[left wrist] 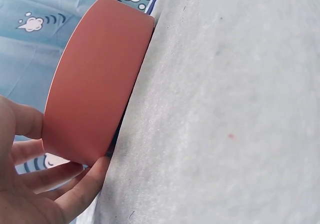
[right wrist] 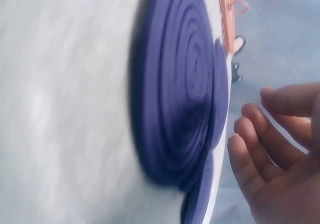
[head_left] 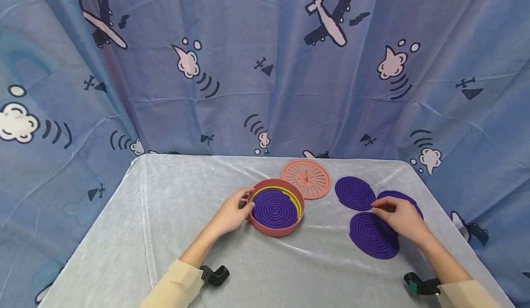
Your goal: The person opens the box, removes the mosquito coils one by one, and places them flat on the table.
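the left hand [head_left: 232,211] gripped the side of a round red box [head_left: 274,233] mid-table [head_left: 186,193], its mouth facing up around a purple coil [head_left: 275,209], while the right hand [head_left: 400,218], fingers loosely bent and bare, hovered over three flat-lying, upward-facing spiral mats [head_left: 370,236] rightward.

A table draped in pale grey, velvety cloth [head_left: 198,193] carries 5 things — a round coral-pink tub [head_left: 276,232], a slotted coral-pink disc [head_left: 311,182] and, rightward, 3 flat purple spiral coils [head_left: 355,193].
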Motion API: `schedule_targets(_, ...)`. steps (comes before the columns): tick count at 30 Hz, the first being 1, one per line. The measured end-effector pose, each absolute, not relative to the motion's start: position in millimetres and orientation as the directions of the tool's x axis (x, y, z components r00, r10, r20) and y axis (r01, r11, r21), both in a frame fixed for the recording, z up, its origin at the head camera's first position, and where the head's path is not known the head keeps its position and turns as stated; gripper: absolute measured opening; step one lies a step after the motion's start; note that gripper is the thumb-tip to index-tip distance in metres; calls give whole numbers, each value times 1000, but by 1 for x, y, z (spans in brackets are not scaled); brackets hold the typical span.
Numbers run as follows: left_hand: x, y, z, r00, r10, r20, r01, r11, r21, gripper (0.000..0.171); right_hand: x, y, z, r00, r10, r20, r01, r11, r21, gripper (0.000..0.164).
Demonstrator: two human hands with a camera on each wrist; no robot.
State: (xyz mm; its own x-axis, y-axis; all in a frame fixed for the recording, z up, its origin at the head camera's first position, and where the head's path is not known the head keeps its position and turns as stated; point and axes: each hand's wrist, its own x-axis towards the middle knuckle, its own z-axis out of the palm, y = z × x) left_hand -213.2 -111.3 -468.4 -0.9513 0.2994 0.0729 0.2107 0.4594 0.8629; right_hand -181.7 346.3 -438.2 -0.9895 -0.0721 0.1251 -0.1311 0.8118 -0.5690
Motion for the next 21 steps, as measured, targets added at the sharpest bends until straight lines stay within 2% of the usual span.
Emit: schedule_targets(21,-215,-112,-470,-948,309,77,220,461,859,45,-206,257,-430,-978,-151,146,-209,659,-722,24)
